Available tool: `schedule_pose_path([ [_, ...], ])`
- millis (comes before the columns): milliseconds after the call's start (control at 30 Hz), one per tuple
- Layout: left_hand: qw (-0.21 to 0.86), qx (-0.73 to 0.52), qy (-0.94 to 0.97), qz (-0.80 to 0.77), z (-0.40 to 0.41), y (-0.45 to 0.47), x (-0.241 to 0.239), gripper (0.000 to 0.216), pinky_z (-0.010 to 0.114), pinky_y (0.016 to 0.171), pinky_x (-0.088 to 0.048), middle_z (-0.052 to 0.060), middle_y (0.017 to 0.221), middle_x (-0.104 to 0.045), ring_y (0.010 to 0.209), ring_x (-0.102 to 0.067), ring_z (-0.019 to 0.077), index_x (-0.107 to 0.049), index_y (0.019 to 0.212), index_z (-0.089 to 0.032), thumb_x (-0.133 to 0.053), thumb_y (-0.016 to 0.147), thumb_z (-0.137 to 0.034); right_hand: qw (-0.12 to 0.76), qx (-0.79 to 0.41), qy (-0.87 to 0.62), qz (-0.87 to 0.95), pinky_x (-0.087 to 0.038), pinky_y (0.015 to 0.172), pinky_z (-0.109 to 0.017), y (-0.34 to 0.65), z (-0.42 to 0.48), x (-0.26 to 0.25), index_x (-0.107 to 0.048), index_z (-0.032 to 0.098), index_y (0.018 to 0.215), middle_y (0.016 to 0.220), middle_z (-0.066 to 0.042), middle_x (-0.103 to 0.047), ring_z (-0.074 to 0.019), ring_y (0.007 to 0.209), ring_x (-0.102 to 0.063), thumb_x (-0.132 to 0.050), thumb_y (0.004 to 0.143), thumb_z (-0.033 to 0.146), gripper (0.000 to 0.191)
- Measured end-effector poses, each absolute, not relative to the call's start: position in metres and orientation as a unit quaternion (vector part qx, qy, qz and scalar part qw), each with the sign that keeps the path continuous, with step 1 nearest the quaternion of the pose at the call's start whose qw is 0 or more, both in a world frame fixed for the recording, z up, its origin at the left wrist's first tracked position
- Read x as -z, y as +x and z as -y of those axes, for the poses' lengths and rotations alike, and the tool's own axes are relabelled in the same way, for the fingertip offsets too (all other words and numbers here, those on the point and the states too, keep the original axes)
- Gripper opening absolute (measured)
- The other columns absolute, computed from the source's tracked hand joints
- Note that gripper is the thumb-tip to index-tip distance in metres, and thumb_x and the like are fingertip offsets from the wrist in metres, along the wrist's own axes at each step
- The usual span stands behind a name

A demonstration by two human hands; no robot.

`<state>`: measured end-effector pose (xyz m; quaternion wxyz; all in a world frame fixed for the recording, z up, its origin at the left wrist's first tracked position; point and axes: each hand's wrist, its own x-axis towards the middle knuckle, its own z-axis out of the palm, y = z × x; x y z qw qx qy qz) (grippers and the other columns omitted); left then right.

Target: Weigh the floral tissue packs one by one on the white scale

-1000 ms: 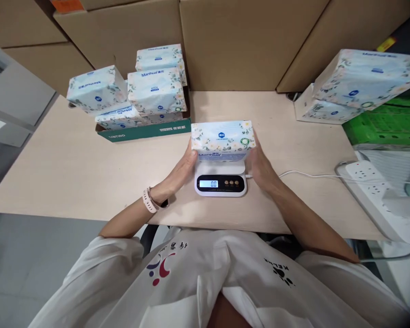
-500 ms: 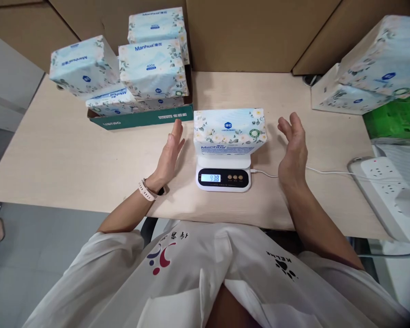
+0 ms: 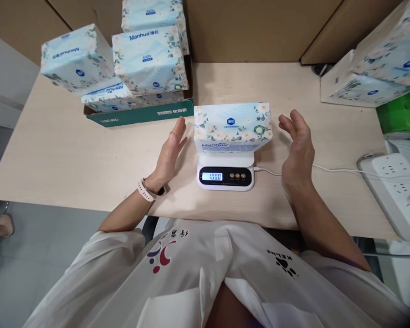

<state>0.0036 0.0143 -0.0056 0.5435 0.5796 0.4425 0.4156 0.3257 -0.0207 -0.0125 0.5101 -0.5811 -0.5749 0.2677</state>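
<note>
A pack of tissues [image 3: 232, 125] with a floral print rests on a white digital scale [image 3: 226, 186] in front of me. The scale's lit display [image 3: 212, 176] appears to read 100.0. To the left of the pack, my left hand [image 3: 168, 157] is held open on edge, apart from it, with a pale wristband and its palm turned inward. On the other side my right hand [image 3: 297, 150] is also open, fingers slightly curved, not touching the pack. Neither hand holds anything.
A green open box [image 3: 140, 116] at the back left bears several tissue packs [image 3: 148, 59]. More tissue packs [image 3: 365, 91] stand at the right, by a green basket [image 3: 401, 114]. A white cable [image 3: 338, 171] runs from the scale toward a power strip [image 3: 394, 175]. Cardboard [image 3: 242, 32] stands behind.
The reading on the scale has gone from about 93.8 to 100.0. My view has shifted slightly; both hands stay open at the pack's sides.
</note>
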Motion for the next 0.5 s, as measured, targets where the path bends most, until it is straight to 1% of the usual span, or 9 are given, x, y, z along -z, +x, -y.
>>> schedule_pose_path([
  [167,0.543,-0.420,0.573,-0.447,-0.0130,0.0039,0.0043,0.086,0.052,0.142,-0.024,-0.001,0.188,-0.014,0.176,-0.009,0.0301,-0.035,0.171,-0.038,-0.030,0.101,-0.089,0.511,-0.265,-0.578,0.579,-0.028,0.139,-0.064,0.3253,0.0218,0.0118,-0.048,0.029,0.166,0.165,-0.012,-0.061,-0.0316,0.156,-0.056,-0.027,0.111,0.067,0.070],
  [300,0.548,-0.428,0.566,-0.444,-0.0132,0.0042,0.0045,0.089,0.052,0.142,-0.025,0.002,0.188,-0.016,0.176,-0.011,0.0306,-0.037,0.171,-0.035,-0.033,0.101,-0.089,0.511,-0.263,-0.580,0.577,-0.028,0.139,-0.063,0.3248,0.0216,0.0113,-0.049,0.028,0.165,0.163,-0.012,-0.062,-0.0307,0.155,-0.057,-0.028,0.110,0.068,0.071],
  [433,0.545,-0.428,0.567,-0.445,-0.0127,0.0047,0.0044,0.085,0.052,0.142,-0.026,-0.001,0.187,-0.018,0.176,-0.012,0.0309,-0.039,0.169,-0.037,-0.033,0.101,-0.088,0.509,-0.263,-0.580,0.579,-0.028,0.138,-0.064,0.3244,0.0217,0.0118,-0.050,0.031,0.164,0.163,-0.011,-0.063,-0.0310,0.156,-0.057,-0.029,0.110,0.069,0.070],
  [500,0.545,-0.429,0.568,-0.444,-0.0126,0.0047,0.0044,0.085,0.052,0.141,-0.027,0.000,0.187,-0.019,0.176,-0.013,0.0314,-0.040,0.169,-0.037,-0.033,0.102,-0.087,0.514,-0.263,-0.574,0.581,-0.029,0.139,-0.064,0.3240,0.0219,0.0120,-0.050,0.031,0.164,0.162,-0.010,-0.064,-0.0310,0.156,-0.057,-0.029,0.110,0.068,0.069],
])
